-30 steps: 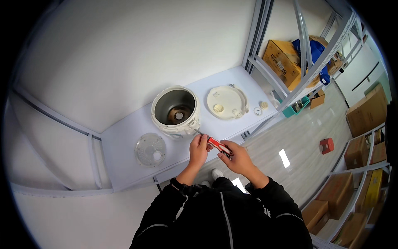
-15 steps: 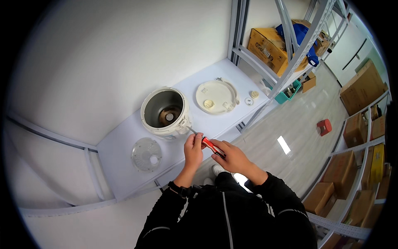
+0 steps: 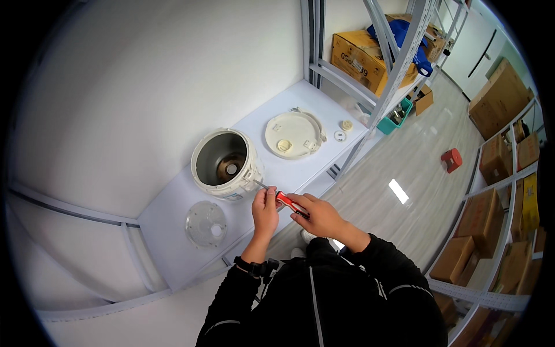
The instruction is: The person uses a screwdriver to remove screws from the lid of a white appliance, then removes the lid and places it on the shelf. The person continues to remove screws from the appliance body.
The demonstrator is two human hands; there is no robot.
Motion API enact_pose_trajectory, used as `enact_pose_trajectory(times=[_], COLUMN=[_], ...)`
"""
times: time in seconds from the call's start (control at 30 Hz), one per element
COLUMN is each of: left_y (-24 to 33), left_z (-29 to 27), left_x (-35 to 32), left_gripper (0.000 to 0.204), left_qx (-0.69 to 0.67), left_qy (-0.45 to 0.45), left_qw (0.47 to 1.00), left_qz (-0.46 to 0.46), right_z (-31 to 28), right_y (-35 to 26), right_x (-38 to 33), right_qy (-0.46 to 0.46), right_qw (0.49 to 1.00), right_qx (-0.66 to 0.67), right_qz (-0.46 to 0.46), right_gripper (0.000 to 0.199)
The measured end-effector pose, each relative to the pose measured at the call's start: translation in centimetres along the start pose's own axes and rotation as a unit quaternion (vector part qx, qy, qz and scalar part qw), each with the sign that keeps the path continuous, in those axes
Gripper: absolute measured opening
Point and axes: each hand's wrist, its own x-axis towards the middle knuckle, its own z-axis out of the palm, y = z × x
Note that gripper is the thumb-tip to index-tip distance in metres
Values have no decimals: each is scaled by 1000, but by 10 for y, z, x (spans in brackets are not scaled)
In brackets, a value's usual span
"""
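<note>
A red-and-black-handled screwdriver [image 3: 286, 200] is gripped in both hands. My right hand [image 3: 324, 218] wraps round the handle. The fingers of my left hand [image 3: 265, 213] pinch it where the shaft meets the handle. Its shaft reaches to the latch side of a white rice cooker body [image 3: 236, 189]; whether the tip sits in a screw is too small to tell. The cooker stands open on top, with a browned heating plate [image 3: 223, 172] at its bottom. To its right lies a round cream lid [image 3: 296, 128], and in front of it a clear plastic disc [image 3: 203, 230].
All this stands on a white shelf board [image 3: 173, 199] against a wall. A cream cap [image 3: 346, 125] and a white ring [image 3: 340, 136] lie near its right end, by a metal rack post [image 3: 351, 161]. Cartons [image 3: 475, 222] fill shelves at right; a red stool [image 3: 451, 160] is on the floor.
The view has shifted slightly, so the shelf and cooker appear a little moved. Both hands keep hold of the screwdriver, its shaft still at the cooker's latch side.
</note>
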Motion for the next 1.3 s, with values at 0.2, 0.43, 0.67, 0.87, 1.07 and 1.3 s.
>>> enact_pose_trajectory(times=[0.2, 0.43, 0.67, 0.87, 1.07, 1.3], left_y=[12, 8, 8, 11, 7, 13], left_z=[1, 0, -4, -8, -13, -13], left_x=[-2, -1, -4, -8, -10, -17], left_gripper=[30, 29, 35, 37, 36, 35], left_qx=[35, -3, -10, 7, -8, -48], left_qy=[-13, -17, -33, -25, -37, -69], left_qw=[999, 1000, 999, 1000, 999, 996], left_qz=[2, 3, 7, 3, -9, -8], right_z=[0, 1, 5, 4, 12, 15], right_y=[-3, -9, -14, -20, -13, -21], right_x=[-2, 1, 2, 6, 7, 5], right_qy=[27, 84, 63, 10, -7, 6], right_qw=[995, 976, 989, 1000, 996, 992], right_qx=[-92, -182, -133, 5, 86, 121], right_qz=[-21, -82, -31, 15, 21, 20], right_gripper=[59, 69, 64, 59, 59, 55])
